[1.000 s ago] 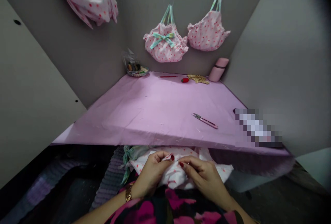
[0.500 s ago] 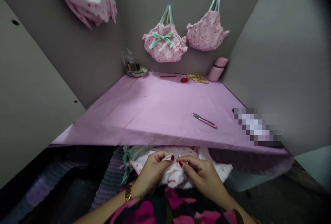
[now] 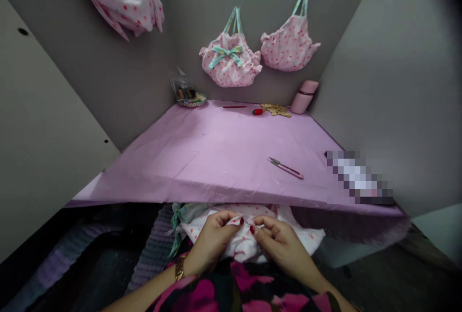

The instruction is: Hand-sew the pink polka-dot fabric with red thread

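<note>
A white garment (image 3: 243,247) with red dots lies in my lap below the table edge, bunched between my hands. My left hand (image 3: 215,235) is closed, pinching a fold of its fabric between thumb and forefinger. Close beside it on the right, my right hand (image 3: 277,236) is closed in a pinch at the same fold. A thin needle (image 3: 248,224) shows faintly at its fingertips, pointing towards the left thumb. Green patterned ties (image 3: 177,217) hang at the garment's left side. The underside of the fold is hidden.
On the pink-covered table (image 3: 216,153) lie thread snips (image 3: 286,168), a red spool (image 3: 257,112), a red pen-like stick (image 3: 233,106) and a blurred-out flat object (image 3: 355,177). A pink flask (image 3: 304,97) and a small basket (image 3: 197,100) stand at the back. Dotted garments (image 3: 231,69) hang above.
My right hand has moved slightly right, away from my left fingertips, leaving a small gap where the needle shows. My left hand holds the fold almost in place.
</note>
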Motion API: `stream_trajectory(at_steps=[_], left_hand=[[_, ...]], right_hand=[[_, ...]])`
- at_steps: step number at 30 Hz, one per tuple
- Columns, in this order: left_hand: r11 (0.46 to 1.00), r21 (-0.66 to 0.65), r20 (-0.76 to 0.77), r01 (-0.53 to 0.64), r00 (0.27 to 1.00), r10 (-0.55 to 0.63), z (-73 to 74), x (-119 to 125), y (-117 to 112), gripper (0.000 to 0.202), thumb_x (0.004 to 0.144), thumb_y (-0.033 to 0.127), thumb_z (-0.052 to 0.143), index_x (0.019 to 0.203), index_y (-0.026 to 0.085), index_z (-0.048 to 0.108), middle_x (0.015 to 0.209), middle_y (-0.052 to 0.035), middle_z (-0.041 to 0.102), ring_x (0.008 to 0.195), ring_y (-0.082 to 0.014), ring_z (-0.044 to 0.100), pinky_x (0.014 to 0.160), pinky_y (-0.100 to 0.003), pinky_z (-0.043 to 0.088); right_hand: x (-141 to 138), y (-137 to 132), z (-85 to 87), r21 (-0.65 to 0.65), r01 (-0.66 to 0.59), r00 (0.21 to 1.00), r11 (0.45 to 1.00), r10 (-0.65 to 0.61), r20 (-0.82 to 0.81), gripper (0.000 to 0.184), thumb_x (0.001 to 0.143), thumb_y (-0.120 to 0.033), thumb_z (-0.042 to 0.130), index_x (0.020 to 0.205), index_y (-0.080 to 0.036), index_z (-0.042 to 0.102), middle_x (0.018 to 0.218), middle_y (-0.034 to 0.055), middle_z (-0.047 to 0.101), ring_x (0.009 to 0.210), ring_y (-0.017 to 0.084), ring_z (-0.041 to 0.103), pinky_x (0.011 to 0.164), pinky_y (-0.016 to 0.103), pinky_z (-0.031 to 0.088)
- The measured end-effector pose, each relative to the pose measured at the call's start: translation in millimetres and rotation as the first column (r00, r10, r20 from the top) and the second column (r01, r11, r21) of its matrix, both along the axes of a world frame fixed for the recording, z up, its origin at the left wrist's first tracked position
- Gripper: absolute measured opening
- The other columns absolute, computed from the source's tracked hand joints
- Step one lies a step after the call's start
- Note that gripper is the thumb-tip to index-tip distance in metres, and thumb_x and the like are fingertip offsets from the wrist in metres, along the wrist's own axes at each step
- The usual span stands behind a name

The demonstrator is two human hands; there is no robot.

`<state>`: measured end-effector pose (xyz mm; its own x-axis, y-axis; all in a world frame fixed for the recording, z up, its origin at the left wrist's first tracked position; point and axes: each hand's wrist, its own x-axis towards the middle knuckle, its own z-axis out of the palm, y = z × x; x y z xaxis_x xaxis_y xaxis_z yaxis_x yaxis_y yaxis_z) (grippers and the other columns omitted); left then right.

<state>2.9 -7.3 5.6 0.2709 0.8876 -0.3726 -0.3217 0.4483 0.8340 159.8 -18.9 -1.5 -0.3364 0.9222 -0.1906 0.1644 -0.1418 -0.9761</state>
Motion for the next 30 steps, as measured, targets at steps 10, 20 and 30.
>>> stream_trajectory(at_steps=[10,20,30], left_hand=[[0.999,-0.003,-0.016,-0.038,0.999,0.038,1.9,0.6,-0.3,0.015,0.062,0.025,0.064,0.065,0.013,0.055,0.056,0.0024,0.053,0.047,-0.0074,0.043,0.049,-0.020,0.032],[0.999,-0.024,-0.038,-0.037,0.999,0.036,-2.9,0.1,1.4,0.015,0.060,0.023,0.066,0.062,0.013,0.056,0.051,0.0034,0.054,0.045,-0.0073,0.043,0.048,-0.019,0.031],[0.998,-0.059,0.004,0.022,1.000,-0.022,6.1,2.0,1.8,0.017,0.055,0.024,0.071,0.059,0.013,0.060,0.049,0.0025,0.058,0.046,-0.0093,0.048,0.049,-0.020,0.036]], right_hand=[[1.7,-0.5,0.7,0.014,-0.008,1.000,1.000,0.008,-0.001,0.022,0.081,-0.034,0.047,0.086,-0.014,0.055,0.048,-0.0059,0.032,0.040,0.006,0.023,0.038,0.018,0.017],[-3.3,0.1,7.7,0.059,0.058,0.997,0.997,-0.060,0.040,0.016,0.076,-0.021,0.046,0.078,-0.012,0.060,0.046,-0.0062,0.035,0.038,0.005,0.024,0.037,0.016,0.015],[-3.9,1.2,11.8,0.112,0.106,0.992,0.988,-0.113,0.057,0.015,0.074,-0.018,0.047,0.074,-0.010,0.059,0.040,-0.0094,0.028,0.034,0.002,0.019,0.032,0.014,0.012]])
